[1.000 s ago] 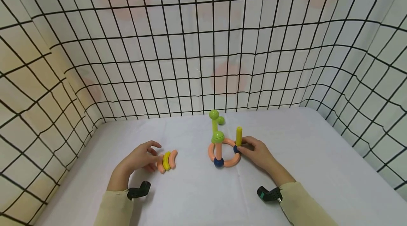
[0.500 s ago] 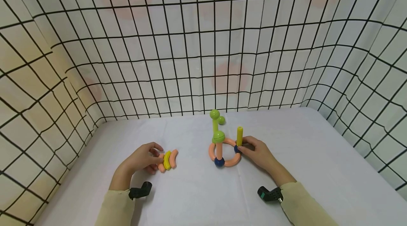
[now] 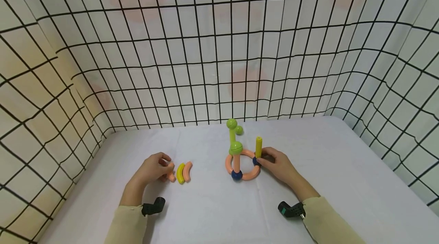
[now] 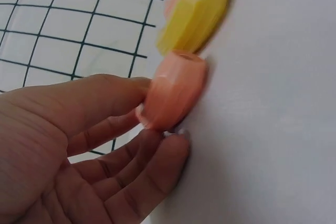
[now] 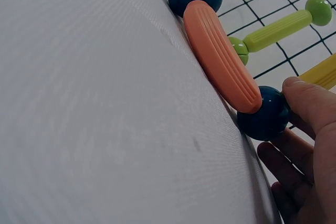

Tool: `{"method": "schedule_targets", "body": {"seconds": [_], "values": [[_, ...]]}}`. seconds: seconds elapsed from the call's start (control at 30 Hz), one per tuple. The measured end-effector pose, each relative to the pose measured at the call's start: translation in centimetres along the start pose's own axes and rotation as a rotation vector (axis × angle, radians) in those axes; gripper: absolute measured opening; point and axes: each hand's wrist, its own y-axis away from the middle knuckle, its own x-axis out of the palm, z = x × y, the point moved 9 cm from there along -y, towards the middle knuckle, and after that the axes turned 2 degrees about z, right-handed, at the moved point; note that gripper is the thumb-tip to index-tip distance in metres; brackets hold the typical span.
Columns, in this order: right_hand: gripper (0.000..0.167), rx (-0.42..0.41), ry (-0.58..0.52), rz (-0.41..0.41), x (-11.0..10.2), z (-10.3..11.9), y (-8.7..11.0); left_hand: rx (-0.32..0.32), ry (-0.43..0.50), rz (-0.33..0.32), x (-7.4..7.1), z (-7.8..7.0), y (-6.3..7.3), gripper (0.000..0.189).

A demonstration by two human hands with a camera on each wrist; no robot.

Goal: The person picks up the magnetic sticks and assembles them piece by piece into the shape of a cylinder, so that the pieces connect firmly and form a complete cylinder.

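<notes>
My left hand (image 3: 153, 168) pinches an orange curved magnetic stick (image 4: 176, 90) between thumb and fingers, low over the table. Right beside it lie a yellow curved stick (image 3: 180, 173) and another orange curved stick (image 3: 186, 171). At the right, my right hand (image 3: 277, 164) grips a dark blue ball (image 5: 265, 114), thumb on one side and fingers on the other. A yellow straight stick (image 3: 258, 146) stands upright on that ball. The ball belongs to a ring of orange curved sticks (image 5: 223, 59), which has a second blue ball (image 3: 236, 175) at its front.
From the front ball rises an orange upright stick (image 3: 236, 163), topped by a green ball (image 3: 236, 147). A green stick (image 3: 232, 135) and another green ball (image 3: 231, 123) show above it. A loose-looking green ball (image 3: 239, 129) sits behind. Black-lined grid walls (image 3: 205, 45) surround the white table (image 3: 212, 213).
The left hand has taken hold of the nearest orange curved stick and drawn it slightly left, apart from the yellow one. My right hand keeps its place at the blue ball.
</notes>
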Motion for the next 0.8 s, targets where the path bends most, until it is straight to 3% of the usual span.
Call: {"method": "schedule_targets", "body": {"seconds": [0.4,0.57,0.8], "values": [[0.034,0.009,-0.002,-0.002,-0.1,0.1,0.2,-0.036,-0.115,-0.068,-0.1,-0.1,0.0,0.027],[0.032,0.008,0.002,-0.006,-0.1,0.1,0.2,-0.075,-0.054,-0.085,-0.1,0.3,-0.2,0.030],[0.029,0.007,0.008,-0.009,-0.1,0.3,0.2,-0.112,0.076,-0.166,-1.0,0.9,-0.4,0.036]]}}
